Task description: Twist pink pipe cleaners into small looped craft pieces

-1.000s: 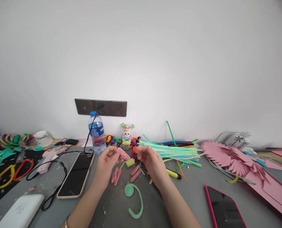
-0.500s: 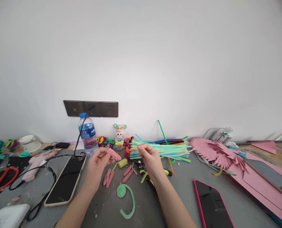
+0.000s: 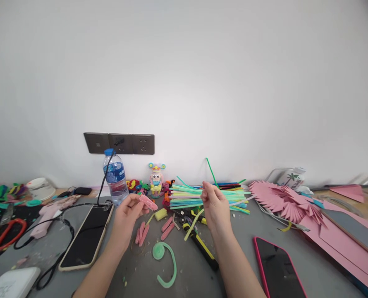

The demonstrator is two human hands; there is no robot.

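Observation:
My left hand (image 3: 128, 213) pinches a small folded pink pipe-cleaner piece (image 3: 148, 203) above the grey table. Farther right, my right hand (image 3: 214, 203) is raised with thumb and fingertips pressed together; whatever they hold, if anything, is too small to make out. Folded pink pieces (image 3: 142, 234) lie below my left hand, with more pink pieces (image 3: 168, 227) to their right. A green spiral with a curved tail (image 3: 167, 265) rests nearer the front. Black and yellow pliers (image 3: 202, 248) lie left of my right forearm. Behind my right hand is a bundle of coloured pipe cleaners (image 3: 184, 196).
A water bottle (image 3: 115, 180) and a small figurine (image 3: 156, 180) stand near the wall. One phone (image 3: 86, 238) lies on the left, another (image 3: 280, 269) on the right. Pink folded paper (image 3: 283, 198) covers the right side; a glue gun (image 3: 47, 217) and red scissors (image 3: 13, 231) are left.
My right hand has moved right, away from my left hand, uncovering more of the pliers. My left hand keeps the pink piece in nearly the same place.

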